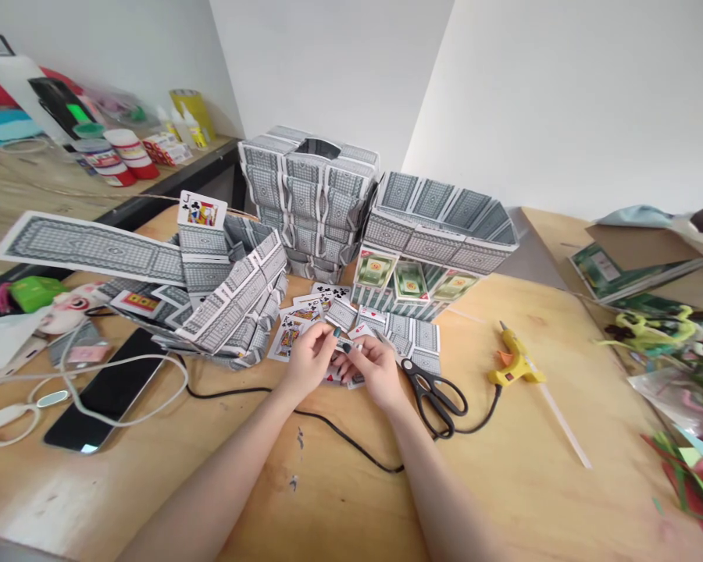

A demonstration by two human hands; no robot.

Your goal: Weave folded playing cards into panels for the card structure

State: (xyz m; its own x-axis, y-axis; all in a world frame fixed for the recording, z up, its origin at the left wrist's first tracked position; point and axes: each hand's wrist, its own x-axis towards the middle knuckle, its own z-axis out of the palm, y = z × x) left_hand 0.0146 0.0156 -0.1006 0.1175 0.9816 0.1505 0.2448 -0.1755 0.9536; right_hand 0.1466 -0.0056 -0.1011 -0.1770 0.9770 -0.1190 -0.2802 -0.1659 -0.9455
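Both of my hands meet over the wooden table and pinch the same folded playing card. My left hand grips it from the left, my right hand from the right. Loose playing cards lie spread just beyond my fingers, some face up. Behind them stand structures built from folded cards: a tall stack, a wide box and a lower slanted piece topped by a jack of clubs.
Black scissors lie right of my right hand. A yellow glue gun with a black cord lies further right. A phone and white cable lie at left. Craft scraps crowd the right edge.
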